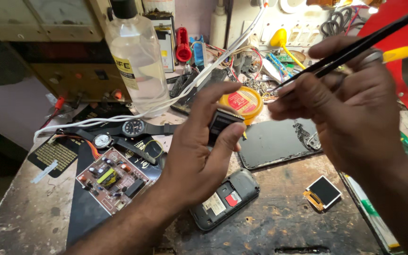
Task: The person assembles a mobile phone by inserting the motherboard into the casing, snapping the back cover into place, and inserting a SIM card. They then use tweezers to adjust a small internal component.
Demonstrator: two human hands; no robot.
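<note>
My left hand [199, 151] holds a small black electronic part [223, 122] between thumb and fingers, raised above the workbench. My right hand [350, 108] grips black tweezers [355, 49], whose tips point left toward a round yellow tin with a red label [242, 101]. Below my left hand lies an opened black phone body [225, 198] showing its inner compartment. A cracked black tablet or screen panel [275, 141] lies flat between my two hands.
A brown circuit board [111, 181] and two wristwatches [119, 132] lie at the left. A clear liquid bottle [135, 56] stands at the back with a white cable [185, 89]. A small display module [323, 192] lies at the right. Cluttered tools fill the back.
</note>
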